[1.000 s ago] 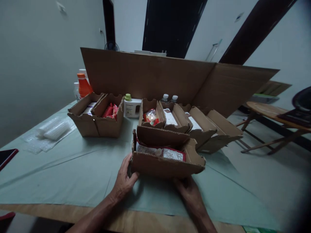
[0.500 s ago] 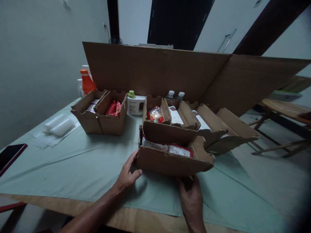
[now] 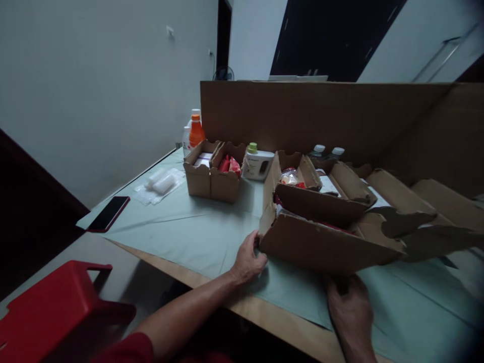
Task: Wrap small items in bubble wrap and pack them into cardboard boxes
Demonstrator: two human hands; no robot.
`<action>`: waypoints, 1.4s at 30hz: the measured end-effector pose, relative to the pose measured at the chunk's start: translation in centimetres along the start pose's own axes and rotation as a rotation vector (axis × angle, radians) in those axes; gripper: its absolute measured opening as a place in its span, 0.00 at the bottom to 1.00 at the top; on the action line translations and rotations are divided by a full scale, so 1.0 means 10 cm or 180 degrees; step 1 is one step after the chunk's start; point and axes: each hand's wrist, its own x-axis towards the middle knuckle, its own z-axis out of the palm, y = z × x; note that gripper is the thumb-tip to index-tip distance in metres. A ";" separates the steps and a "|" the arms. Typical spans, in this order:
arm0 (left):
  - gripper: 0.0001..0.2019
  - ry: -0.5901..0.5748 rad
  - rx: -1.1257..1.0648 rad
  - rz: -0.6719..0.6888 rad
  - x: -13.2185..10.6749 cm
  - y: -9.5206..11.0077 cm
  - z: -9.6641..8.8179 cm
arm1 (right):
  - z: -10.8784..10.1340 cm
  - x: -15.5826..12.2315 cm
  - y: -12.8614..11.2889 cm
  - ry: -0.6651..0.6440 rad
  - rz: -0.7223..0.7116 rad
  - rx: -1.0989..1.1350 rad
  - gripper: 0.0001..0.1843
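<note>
An open cardboard box [image 3: 321, 247] sits at the near edge of the table, with packets partly showing inside. My left hand [image 3: 247, 259] has its fingers curled against the box's left corner. My right hand [image 3: 350, 305] grips the box's front lower edge from below. Behind it stand more open cardboard boxes [image 3: 325, 176] holding packets and white items.
Two joined boxes [image 3: 214, 174] with red packets stand further left, beside a white bottle with a green cap [image 3: 257, 162] and an orange bottle [image 3: 195, 130]. A tall cardboard sheet [image 3: 302, 116] stands behind. A phone [image 3: 109, 214], plastic wrap [image 3: 159, 180] and a red stool [image 3: 56, 307] are at left.
The view has swung to the left, bringing the phone and the red stool into sight. Both hands stay on the near box, which now sits further right in the picture.
</note>
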 end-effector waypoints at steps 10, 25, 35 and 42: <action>0.41 0.0022 0.0519 0.0126 -0.60 0.13 -0.12 | 0.03 -0.03 0.00 0.0028 0.0031 -0.0351 0.26; 0.22 0.0196 -0.0210 0.0043 -0.91 0.23 -0.26 | 0.05 -0.07 0.05 0.0259 0.0225 0.0091 0.28; 0.30 0.0382 -0.1964 -0.0776 -0.73 0.22 -0.56 | 0.13 -0.11 0.14 0.0331 0.0305 0.0311 0.27; 0.31 0.0327 -0.2326 -0.0874 -0.75 0.28 -0.58 | 0.12 -0.13 0.09 0.0375 0.0382 0.0361 0.27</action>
